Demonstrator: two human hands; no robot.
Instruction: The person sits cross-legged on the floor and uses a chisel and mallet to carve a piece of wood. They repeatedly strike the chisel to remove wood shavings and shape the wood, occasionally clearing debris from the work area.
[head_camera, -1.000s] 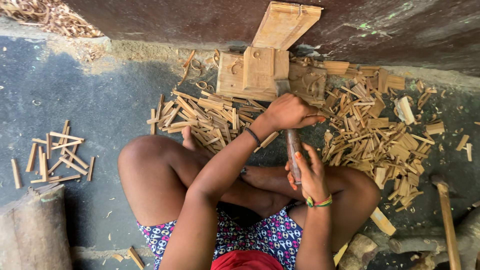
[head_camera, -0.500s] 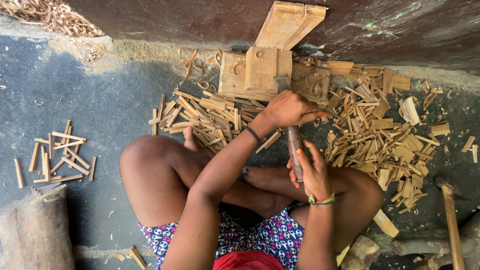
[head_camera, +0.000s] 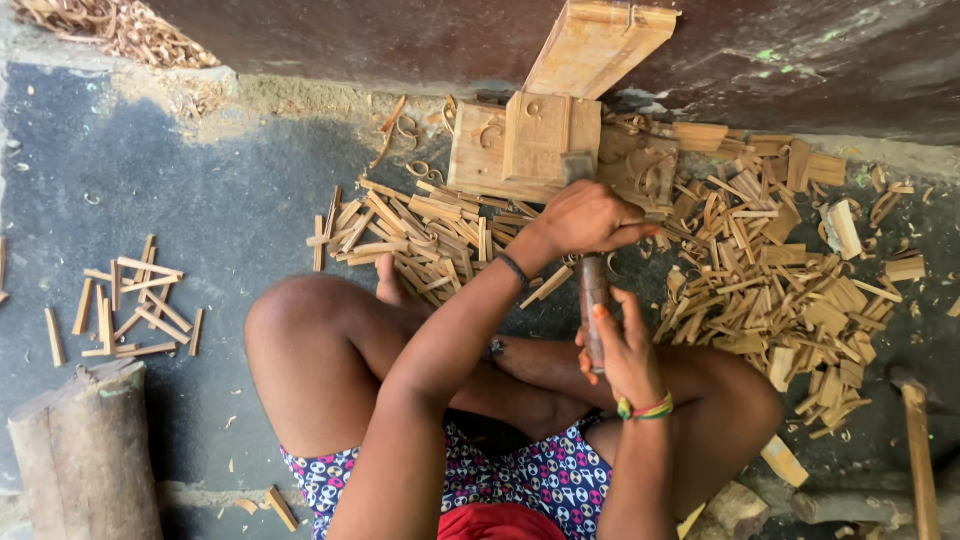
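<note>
I sit cross-legged on a dark floor. My right hand (head_camera: 622, 348), with a coloured wristband, grips a brown cylindrical tool handle (head_camera: 594, 292) held upright over my legs. My left hand (head_camera: 585, 216), with a dark wrist cord, reaches across with curled fingers and rests at the handle's upper end. What lies under those fingers is hidden. Just beyond the hands stands a stack of wooden blocks (head_camera: 535, 140).
Piles of split wood strips lie ahead on the left (head_camera: 420, 230) and on the right (head_camera: 790, 290). A small bundle of sticks (head_camera: 130, 310) and a log (head_camera: 85, 460) are at the left. A hammer handle (head_camera: 918, 450) lies at the right, and a wall stands behind the blocks.
Both hands keep their hold around the tool handle. The left hand has shifted very slightly, and the view has barely moved.
</note>
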